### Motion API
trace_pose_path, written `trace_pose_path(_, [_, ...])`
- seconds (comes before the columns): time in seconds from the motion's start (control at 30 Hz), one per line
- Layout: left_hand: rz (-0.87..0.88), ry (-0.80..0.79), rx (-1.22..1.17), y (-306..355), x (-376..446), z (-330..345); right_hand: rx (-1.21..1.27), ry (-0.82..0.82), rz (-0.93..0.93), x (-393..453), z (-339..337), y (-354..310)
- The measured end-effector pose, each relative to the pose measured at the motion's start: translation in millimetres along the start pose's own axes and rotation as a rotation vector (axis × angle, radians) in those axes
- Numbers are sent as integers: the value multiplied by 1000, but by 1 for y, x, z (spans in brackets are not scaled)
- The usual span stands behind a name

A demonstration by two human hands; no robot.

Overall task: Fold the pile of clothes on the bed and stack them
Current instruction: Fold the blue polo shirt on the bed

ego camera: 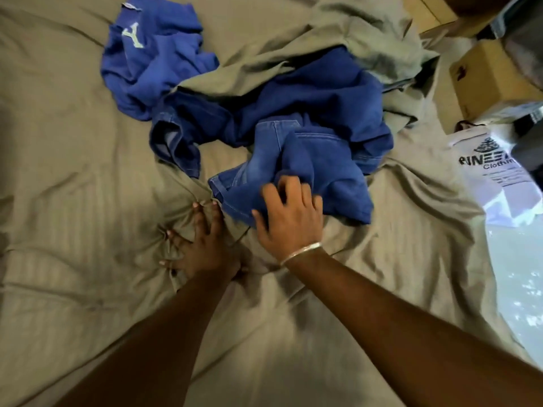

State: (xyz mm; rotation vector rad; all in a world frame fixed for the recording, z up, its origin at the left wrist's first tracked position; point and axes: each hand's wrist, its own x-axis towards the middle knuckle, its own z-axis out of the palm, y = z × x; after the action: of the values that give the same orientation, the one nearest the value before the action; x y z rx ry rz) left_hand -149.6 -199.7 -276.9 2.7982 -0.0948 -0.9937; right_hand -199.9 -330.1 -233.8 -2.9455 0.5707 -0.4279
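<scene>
The left hand (202,245) presses flat, fingers spread, into the bedsheet (73,186), its thumb hidden. Just right of it, the right hand (289,212) grips the near edge of the crumpled jeans (293,133), its fingertips buried in folds. The jeans sprawl away up-left; their legs cannot be traced. Beyond them lies a blue shirt (152,60), its top cut off.

Setting, as I read it from my feed: home bedroom. Evidence: bed (73,171) under a rumpled olive striped sheet; crumpled blue clothes (293,118) strewn on it; cardboard boxes (487,83) and a printed clothing-shop bag (493,171) stacked just beside the bed.
</scene>
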Motion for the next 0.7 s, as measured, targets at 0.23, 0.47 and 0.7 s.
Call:
trace_pose_path(0.23, [-42, 5, 10, 3, 6, 2, 34, -451, -92, 90, 64, 5])
trace_pose_path(0.47, [1, 154, 27, -12, 11, -22, 37, -440, -129, 93, 105, 20])
trace_pose_path(0.7, [-101, 659, -331, 37, 111, -109, 38, -276, -167, 85, 122, 28])
